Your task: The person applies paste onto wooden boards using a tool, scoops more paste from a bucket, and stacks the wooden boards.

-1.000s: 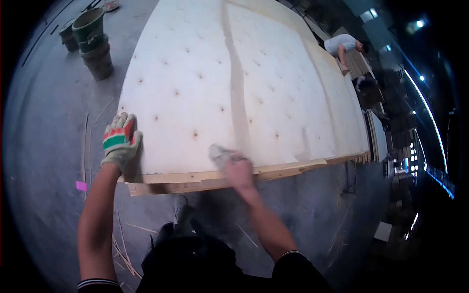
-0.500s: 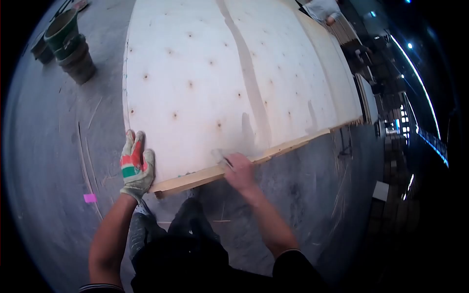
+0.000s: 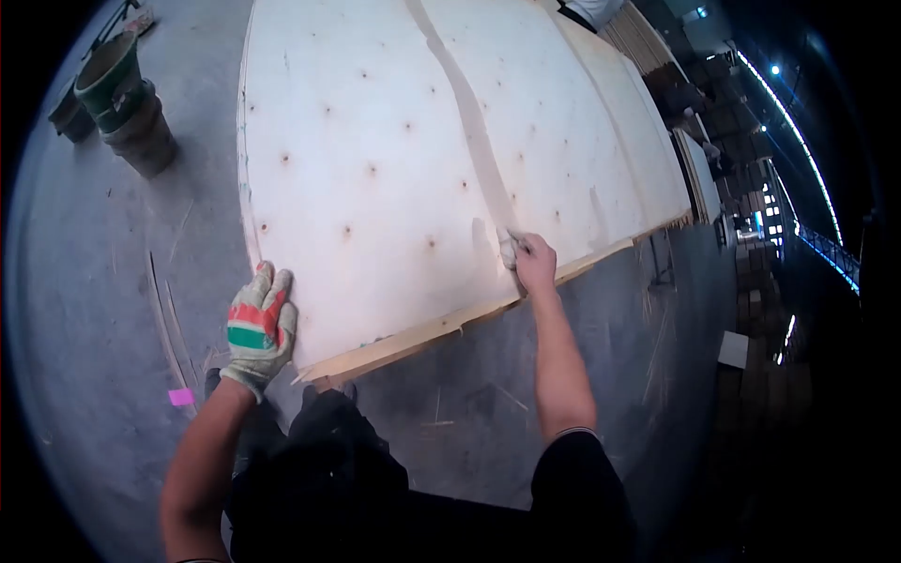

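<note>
A large pale plywood sheet [image 3: 375, 202] with scattered dark knots spreads out before me, its near edge layered and rough. My left hand [image 3: 259, 328], in a grey-white glove with red and green bands, rests at the sheet's near left corner with its fingers stretched out. Bare, my right hand [image 3: 536, 264] is closed around a putty knife [image 3: 508, 250], whose pale blade is against the sheet near its front edge. A long grey-brown filler strip [image 3: 466, 103] runs away from the blade. A short smear [image 3: 481, 238] of similar colour lies to its left.
Green, dirt-caked buckets [image 3: 122, 103] stand on the grey floor at the far left. A pink scrap [image 3: 181, 397] and thin wood strips [image 3: 169, 324] lie on the floor. Another person's light sleeve [image 3: 593, 9] shows at the sheet's far right, near stacked boards [image 3: 643, 38].
My right hand has moved right and away from me with the putty knife, up to the lower end of the filler strip. My left hand stays at the corner; the view has shifted slightly.
</note>
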Tool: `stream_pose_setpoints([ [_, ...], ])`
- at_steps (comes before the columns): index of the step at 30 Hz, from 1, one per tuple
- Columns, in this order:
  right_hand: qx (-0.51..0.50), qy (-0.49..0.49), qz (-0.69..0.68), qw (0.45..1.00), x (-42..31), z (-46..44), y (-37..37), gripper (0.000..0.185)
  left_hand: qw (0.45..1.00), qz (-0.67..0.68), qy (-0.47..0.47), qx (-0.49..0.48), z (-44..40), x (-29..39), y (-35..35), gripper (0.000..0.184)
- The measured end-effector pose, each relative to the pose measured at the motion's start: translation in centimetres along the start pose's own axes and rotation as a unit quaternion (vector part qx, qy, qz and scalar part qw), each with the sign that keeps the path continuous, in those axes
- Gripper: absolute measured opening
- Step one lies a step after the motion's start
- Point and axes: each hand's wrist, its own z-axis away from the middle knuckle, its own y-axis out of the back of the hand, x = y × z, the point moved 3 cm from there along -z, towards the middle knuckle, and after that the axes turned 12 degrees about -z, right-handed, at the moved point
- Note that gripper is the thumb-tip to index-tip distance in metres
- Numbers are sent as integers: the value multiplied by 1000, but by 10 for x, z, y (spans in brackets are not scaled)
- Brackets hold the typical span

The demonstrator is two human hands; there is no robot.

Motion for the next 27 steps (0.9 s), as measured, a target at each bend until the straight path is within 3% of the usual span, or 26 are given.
stream_pose_setpoints([
  [3,-116,-20,-88,989,-4,36,1,31,999,42,-10,3,-3,-10,8,46],
  [5,-226,-177,-113,951,-35,71,-6,27,997,68,-32,-20,-10,-36,21,45],
  [6,-222,-181,-112,952,-77,83,-15,27,989,117,-73,-58,-15,-48,23,44],
  [8,-118,-178,-291,933,-165,124,-41,21,970,178,-123,-110,-19,-83,23,44],
  [10,-84,-199,-268,939,-191,161,-71,21,945,237,-163,-154,-25,-129,22,43],
  [12,-170,-279,-108,939,-211,196,-106,21,941,259,-172,-133,-32,-173,41,43],
  [14,-93,-266,-43,959,-232,227,-130,20,952,235,-117,-156,-45,-225,55,42],
  [16,-20,-246,19,969,-239,254,-149,20,949,238,-120,-166,-61,-273,60,41],
  [18,158,-150,-10,976,-244,290,-165,30,945,238,-128,-185,-90,-307,58,39],
  [20,187,-466,141,853,-287,279,-181,29,946,238,-116,-188,-131,-336,48,36],
  [22,219,-463,118,850,-299,262,-198,21,952,213,-125,-180,-175,-359,33,36],
  [24,275,-349,-136,885,-296,234,-220,20,937,268,-104,-200,-225,-378,17,35],
  [25,270,-353,-146,884,-304,207,-237,20,933,270,-109,-210,-246,-388,8,35],
  [27,222,-442,-474,729,-322,154,-272,29,923,299,-119,-210,-284,-415,-10,33],
])
